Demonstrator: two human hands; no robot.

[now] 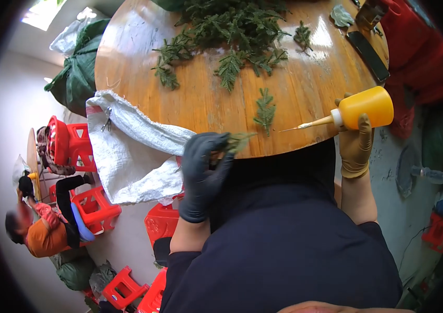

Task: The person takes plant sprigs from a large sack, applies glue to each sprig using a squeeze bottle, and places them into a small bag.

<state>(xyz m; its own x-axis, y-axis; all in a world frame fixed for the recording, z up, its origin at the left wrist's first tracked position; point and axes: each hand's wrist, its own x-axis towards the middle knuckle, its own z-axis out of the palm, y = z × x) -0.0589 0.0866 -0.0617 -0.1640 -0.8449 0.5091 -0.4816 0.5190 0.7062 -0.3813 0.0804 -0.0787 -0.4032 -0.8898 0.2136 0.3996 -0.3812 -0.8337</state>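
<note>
My left hand [205,172], in a dark glove, is closed on a small green sprig [239,142] at the table's near edge. My right hand [356,143], in a tan glove, grips a yellow squeeze bottle [370,108]. The bottle lies sideways in the hand, its thin tapered nozzle [315,123] pointing left over the wooden table. Close to the nozzle's tip, a single flat evergreen sprig [264,110] rests on the tabletop. Farther back is a heap of evergreen branches [232,26].
A white woven sack [127,156] hangs over the left edge of the round wooden table [195,107]. A black phone [367,55] lies at the right rim. Red stools [96,206] stand on the floor, and another person [49,229] sits at far left.
</note>
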